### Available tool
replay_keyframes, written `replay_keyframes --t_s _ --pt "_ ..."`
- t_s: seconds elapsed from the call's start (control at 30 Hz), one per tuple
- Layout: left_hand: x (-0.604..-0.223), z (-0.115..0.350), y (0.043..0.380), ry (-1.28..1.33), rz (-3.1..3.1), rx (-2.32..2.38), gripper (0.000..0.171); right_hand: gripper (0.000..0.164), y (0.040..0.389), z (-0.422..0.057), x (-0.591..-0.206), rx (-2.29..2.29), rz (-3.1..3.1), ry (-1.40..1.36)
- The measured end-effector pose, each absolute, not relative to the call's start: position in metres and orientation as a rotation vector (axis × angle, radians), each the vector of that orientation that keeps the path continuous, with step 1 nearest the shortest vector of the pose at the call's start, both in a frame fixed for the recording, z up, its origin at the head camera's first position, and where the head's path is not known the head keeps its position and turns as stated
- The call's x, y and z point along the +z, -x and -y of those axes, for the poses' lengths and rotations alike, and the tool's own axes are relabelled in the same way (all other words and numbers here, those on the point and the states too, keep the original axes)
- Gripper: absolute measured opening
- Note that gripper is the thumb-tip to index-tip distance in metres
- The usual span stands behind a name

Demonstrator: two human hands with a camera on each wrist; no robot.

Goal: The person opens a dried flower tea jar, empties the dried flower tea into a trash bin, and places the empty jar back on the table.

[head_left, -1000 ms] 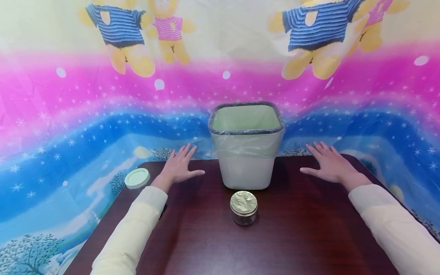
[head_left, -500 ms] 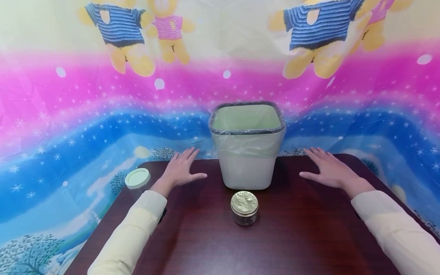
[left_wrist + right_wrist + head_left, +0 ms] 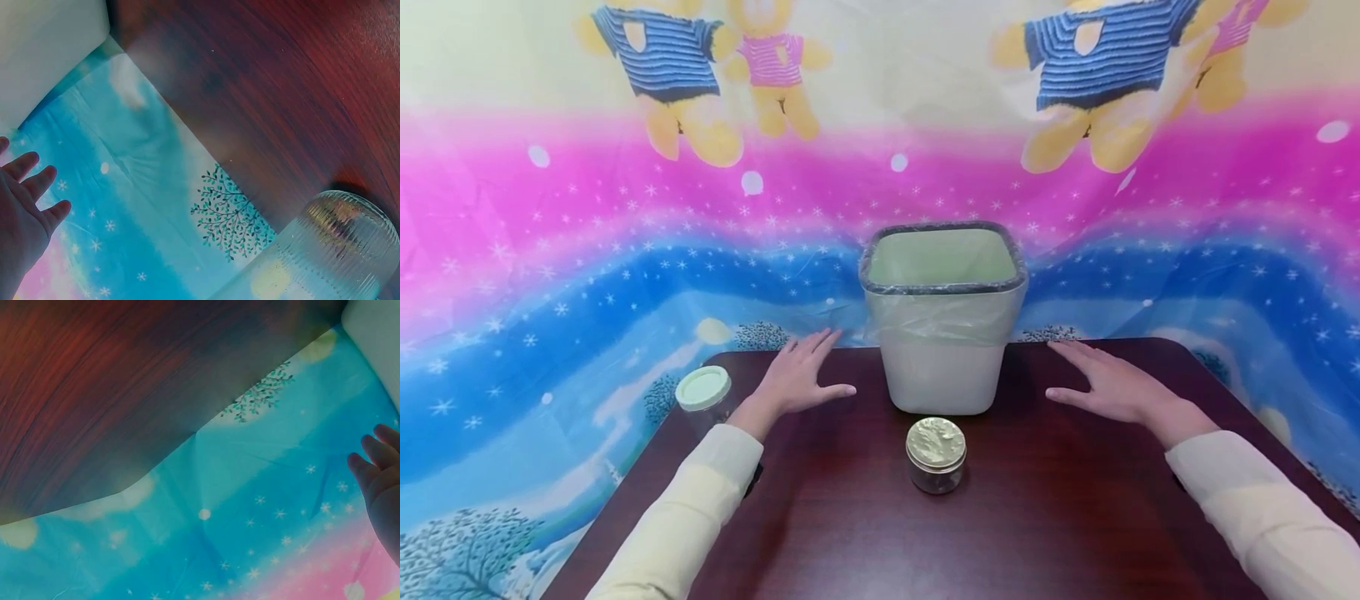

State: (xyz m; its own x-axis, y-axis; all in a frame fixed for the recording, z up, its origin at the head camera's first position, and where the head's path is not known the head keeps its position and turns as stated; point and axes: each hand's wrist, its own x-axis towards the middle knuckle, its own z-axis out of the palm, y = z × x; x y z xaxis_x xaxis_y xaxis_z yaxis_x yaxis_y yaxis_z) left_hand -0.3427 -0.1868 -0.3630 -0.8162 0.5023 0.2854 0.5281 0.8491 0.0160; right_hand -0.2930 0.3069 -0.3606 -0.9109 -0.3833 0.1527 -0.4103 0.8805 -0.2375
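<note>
My left hand [image 3: 793, 372] is left of a pale trash can [image 3: 943, 367], fingers straight and thumb pointing toward it. To the can's right, my right hand [image 3: 1112, 385] is held with extended fingers and the thumb apart. Both hands hold nothing, and neither touches the can. A small clear jar with a gold-coloured lid [image 3: 936, 443] stands in front of the can. By my left wrist is a ribbed clear jar [image 3: 340, 240] with a pale green lid [image 3: 703, 387]; my sleeve partly hides it in the head view.
The dark reddish-brown table [image 3: 970, 550] has rounded far corners. A printed backdrop [image 3: 587, 283] with bears and snowflakes hangs close behind and beside it. A thin clear bag [image 3: 943, 321] with its dark rim band lines the can.
Both hands have dipped a little, with their fingertips lower than before. The right hand has turned slightly and its fingers have drawn closer together. The can and jars have stayed put.
</note>
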Motion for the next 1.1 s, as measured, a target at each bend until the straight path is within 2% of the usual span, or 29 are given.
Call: replay_keyframes --t_s 0.17,0.5,1.1 --pt "-0.363 0.184 0.338 0.813 2.736 -0.165 0.102 0.088 0.288 -0.301 -0.364 0.454 2.901 -0.689" --pt "-0.366 0.178 0.326 0.863 2.710 -0.186 0.101 0.094 0.282 -0.285 -0.379 0.568 2.861 -0.760" --pt "-0.375 0.163 0.315 0.949 2.674 -0.240 0.100 0.094 0.277 -0.254 -0.396 0.755 2.847 -0.865"
